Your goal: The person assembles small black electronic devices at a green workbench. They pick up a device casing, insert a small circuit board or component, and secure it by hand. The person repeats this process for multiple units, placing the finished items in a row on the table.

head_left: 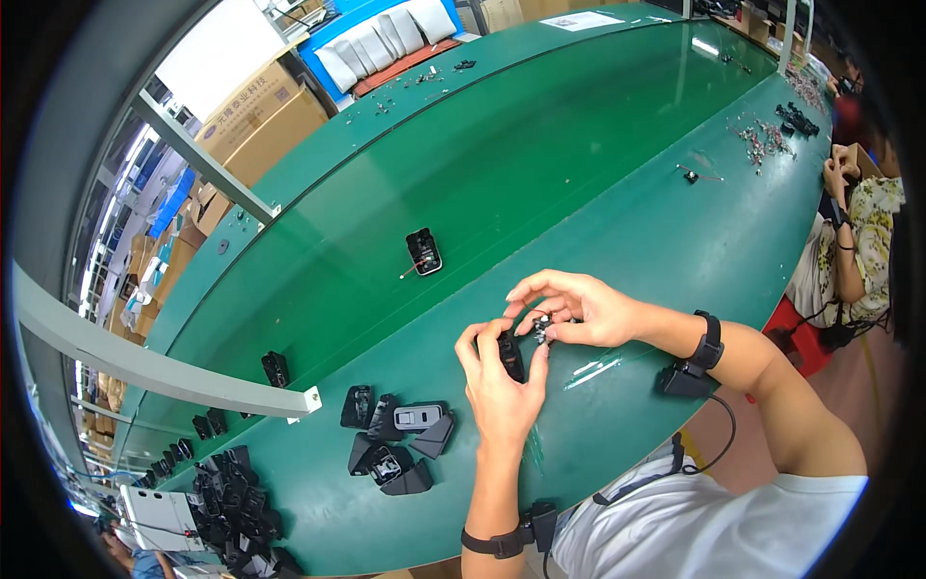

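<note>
My left hand point(503, 388) is closed around a black plastic housing point(511, 357) just above the green table in front of me. Beside it, my right hand point(590, 311) pinches a small dark part with bits of silver and white point(542, 326), held close to the housing's edge. Its exact kind is too small to make out. Left of my hands lies a loose group of black plastic housings point(384, 417), one showing a grey face. Farther off, an open black housing point(422, 251) with a thin wire lies on the green belt.
A large heap of black housings point(231, 507) fills the near left, beside more on the belt. Grey frame bars point(164, 347) cross the left side. Wired parts point(762, 140) lie at the far right, near a seated co-worker point(854, 232). Cartons point(260, 121) stand behind.
</note>
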Tool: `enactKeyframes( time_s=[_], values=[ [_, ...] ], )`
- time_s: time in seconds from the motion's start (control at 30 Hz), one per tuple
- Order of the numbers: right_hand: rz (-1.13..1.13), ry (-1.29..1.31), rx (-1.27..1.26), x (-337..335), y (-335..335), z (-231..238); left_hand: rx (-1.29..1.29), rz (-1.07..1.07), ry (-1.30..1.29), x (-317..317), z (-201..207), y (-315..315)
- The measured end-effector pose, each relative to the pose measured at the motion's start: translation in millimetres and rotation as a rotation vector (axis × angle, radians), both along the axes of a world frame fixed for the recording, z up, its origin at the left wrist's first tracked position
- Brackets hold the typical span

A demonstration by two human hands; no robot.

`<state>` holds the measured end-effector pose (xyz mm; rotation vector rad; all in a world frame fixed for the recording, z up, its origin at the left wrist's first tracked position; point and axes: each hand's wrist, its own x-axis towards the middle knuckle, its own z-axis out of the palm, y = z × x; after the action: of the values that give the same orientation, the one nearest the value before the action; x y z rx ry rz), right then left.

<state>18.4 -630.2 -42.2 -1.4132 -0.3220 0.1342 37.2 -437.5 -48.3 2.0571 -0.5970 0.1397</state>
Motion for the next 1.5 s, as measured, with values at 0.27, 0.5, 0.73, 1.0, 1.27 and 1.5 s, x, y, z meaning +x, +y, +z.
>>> enactKeyframes(
  time_s=[0.27, 0.5, 0.73, 1.0, 1.27, 1.5],
  values=[
    [-0.117, -0.027, -0.109, 0, -4, 2, 0.047, 0.103, -0.034, 5, 3, 2],
    [-0.145, -0.084, -0.058, -10, 13, 12, -0.035, 0.053, -0.005, -2, 3, -3],
    [-0.198, -0.466, -0.385, -10, 12, 7, -0.057, -0.049, 0.076, 1, -3, -1],
    [-0.224, -0.65, -0.448, -10, 16, 13, -0.46, -0.346, 0.414, 7, -12, 3],
    [-0.198, -0.725, -0.353, -11, 23, 8, -0.513, -0.399, 0.476, 7, -22, 5],
    [-0.263, -0.41, -0.285, -9, 11, 2, -0.021, 0.027, -0.212, 4, 1, 3]
  ],
)
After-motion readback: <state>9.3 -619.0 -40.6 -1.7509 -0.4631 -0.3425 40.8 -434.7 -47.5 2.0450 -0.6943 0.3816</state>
